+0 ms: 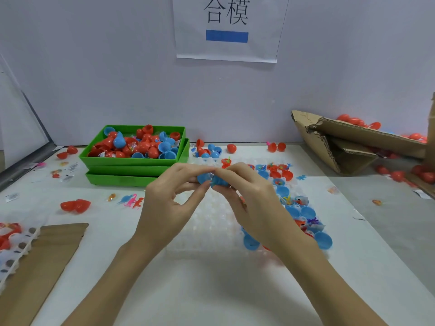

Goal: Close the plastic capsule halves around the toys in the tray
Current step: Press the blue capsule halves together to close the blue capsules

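Both bare forearms are reaching in from the near edge, and the left hand (169, 196) and right hand (247, 196) are meeting above the clear plastic dimpled tray (207, 229). Together they are pinching a small blue plastic capsule (213, 180), one half in each hand's curled fingertips. Open blue and red capsule halves holding tiny toys (295, 201) are sitting along the tray's right side. Far left, stacked green plastic bins (136, 169) are holding loose red and blue shells.

Blue capsule halves (213, 180) pinched together above white tray (207, 231)
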{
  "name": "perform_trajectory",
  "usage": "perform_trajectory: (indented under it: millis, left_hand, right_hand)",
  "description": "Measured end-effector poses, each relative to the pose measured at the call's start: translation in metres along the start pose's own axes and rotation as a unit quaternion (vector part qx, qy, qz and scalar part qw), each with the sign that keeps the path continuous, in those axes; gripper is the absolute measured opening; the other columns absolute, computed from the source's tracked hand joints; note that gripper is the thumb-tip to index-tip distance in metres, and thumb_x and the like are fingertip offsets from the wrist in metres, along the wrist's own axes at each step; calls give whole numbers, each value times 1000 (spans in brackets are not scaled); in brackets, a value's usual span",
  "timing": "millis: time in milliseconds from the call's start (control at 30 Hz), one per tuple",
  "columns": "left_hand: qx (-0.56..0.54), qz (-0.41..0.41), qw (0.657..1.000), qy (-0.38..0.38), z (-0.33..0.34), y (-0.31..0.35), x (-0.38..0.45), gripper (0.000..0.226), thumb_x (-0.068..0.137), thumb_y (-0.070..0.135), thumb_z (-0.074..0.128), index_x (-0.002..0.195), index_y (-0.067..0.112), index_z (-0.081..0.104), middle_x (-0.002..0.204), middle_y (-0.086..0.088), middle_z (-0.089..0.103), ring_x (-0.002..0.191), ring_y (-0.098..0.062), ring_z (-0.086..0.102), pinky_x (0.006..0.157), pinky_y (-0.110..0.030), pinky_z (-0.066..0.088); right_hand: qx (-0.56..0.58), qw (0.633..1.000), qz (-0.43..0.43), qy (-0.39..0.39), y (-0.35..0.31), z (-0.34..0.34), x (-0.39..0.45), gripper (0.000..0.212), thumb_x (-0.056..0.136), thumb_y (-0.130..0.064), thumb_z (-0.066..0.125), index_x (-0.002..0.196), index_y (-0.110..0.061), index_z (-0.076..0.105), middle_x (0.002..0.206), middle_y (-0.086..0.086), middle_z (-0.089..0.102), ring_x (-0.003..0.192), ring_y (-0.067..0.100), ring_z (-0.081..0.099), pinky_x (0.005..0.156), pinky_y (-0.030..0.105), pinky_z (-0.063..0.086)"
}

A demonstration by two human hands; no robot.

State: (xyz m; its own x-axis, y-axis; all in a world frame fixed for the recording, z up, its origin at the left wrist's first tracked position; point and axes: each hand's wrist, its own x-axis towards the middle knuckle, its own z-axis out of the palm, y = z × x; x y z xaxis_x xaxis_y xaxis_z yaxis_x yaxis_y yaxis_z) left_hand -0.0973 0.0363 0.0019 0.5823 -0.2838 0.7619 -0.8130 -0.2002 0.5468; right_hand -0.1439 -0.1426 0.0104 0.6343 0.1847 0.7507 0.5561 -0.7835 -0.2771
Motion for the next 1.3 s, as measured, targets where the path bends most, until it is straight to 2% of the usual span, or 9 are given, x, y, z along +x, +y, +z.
perform_trajectory:
  millis: [167,333,467,567,800,967,1100,1167,1300]
  left_hand:
    - [12,18,1000,17,2,0,-2,34,93,15,75,126,8,71,117,0,73,104,-13,73,85,-22,61]
    - [-38,-28,998,31,5,3,-2,28,93,17,73,121,12,73,115,3,75,104,-13,74,85,-19,59]
    - [-152,-156,975,34,6,5,0,20,92,10,75,110,20,74,107,6,78,103,-17,75,84,-18,58]
    - [-207,-207,955,40,4,4,3,20,92,9,76,105,24,72,105,3,78,100,-17,76,83,-17,57]
    - [-156,-159,974,43,5,10,-1,29,88,26,75,117,18,74,106,9,79,102,-16,76,86,-19,59]
    - [-156,-147,977,-2,2,7,0,36,89,8,76,124,17,72,115,10,77,108,-12,74,90,-19,58]
    - [-150,-140,979,6,2,6,0,35,87,11,77,121,17,73,113,11,77,106,-13,75,89,-18,58]
    - [-157,-136,978,4,-1,5,1,34,85,11,80,118,15,74,110,8,79,102,-15,76,88,-19,58]
    - [-145,-115,983,-6,-4,4,1,33,81,14,83,113,14,75,105,5,79,97,-17,77,87,-20,59]
  right_hand:
    - [2,1000,20,8,-1,7,-2,44,97,0,62,140,1,57,112,17,64,94,21,60,81,21,51]
    - [50,998,47,-9,3,9,-4,49,99,0,59,147,-8,52,117,10,59,100,16,56,85,15,48]
    - [139,985,99,18,0,9,-2,42,96,-9,68,137,-14,59,112,-3,63,99,8,60,83,14,52]
    - [189,973,128,23,-3,8,-1,29,94,-13,72,121,-19,64,113,-8,67,103,6,64,82,13,53]
    - [205,965,163,32,-3,7,-1,22,97,-19,68,119,-22,68,109,-10,69,97,10,67,80,27,60]
    - [225,954,193,37,-1,4,0,25,97,-17,69,122,-18,69,111,-7,71,98,13,69,81,34,61]
    - [245,947,206,29,-3,2,1,26,97,-18,68,123,-20,71,109,-5,72,95,14,71,83,36,61]
    - [237,951,197,12,-2,-1,2,27,99,-18,66,125,-17,72,106,-4,71,92,15,71,82,34,61]
    - [186,971,148,-24,0,-5,1,30,102,-16,60,130,-14,70,99,-3,70,86,8,68,78,18,57]
